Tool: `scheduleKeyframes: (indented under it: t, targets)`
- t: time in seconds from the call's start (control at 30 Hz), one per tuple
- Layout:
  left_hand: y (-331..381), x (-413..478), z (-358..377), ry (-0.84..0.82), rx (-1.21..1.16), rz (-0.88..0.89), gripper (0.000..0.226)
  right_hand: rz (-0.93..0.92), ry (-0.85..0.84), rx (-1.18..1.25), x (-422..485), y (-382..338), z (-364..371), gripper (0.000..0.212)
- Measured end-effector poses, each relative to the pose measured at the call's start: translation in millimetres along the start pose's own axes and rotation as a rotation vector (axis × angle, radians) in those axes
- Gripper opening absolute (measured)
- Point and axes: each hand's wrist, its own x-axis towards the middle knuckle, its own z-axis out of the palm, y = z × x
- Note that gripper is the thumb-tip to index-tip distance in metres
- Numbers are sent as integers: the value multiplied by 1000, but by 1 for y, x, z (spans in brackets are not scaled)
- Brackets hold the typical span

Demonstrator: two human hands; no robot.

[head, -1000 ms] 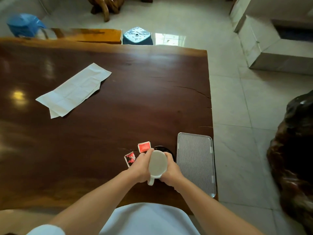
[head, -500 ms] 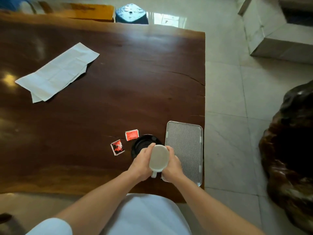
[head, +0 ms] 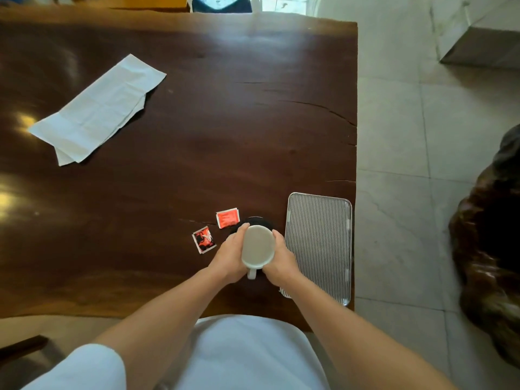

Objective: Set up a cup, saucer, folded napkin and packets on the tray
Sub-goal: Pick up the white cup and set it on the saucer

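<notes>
Two-handed, holds the cup [head: 258,246] by its sides with left hand [head: 229,256] and right hand [head: 281,260] curled round it, seemingly just above the saucer [head: 259,220], beside the tray [head: 319,243], likely steadying it for transfer.

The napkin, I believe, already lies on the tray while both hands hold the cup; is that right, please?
Not quite. The head view shows the napkin lying on the table, far to the left of the tray, which holds nothing. The rest stands: the left hand and right hand both hold the cup.
</notes>
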Motion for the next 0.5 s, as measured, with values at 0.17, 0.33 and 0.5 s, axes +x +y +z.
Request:
scheduleKeyframes:
  t: [0.17,0.33,0.5]
  targets:
    - [-4,5,0,-8,-32,-24,101,-6,1,-6,2,-1,3,67]
    - [-8,5,-2,-3,-24,-35,103,-29,-16,-69,1,0,5,77]
    - [-10,3,-4,17,-59,-21,97,29,-27,-43,0,-3,6,72]
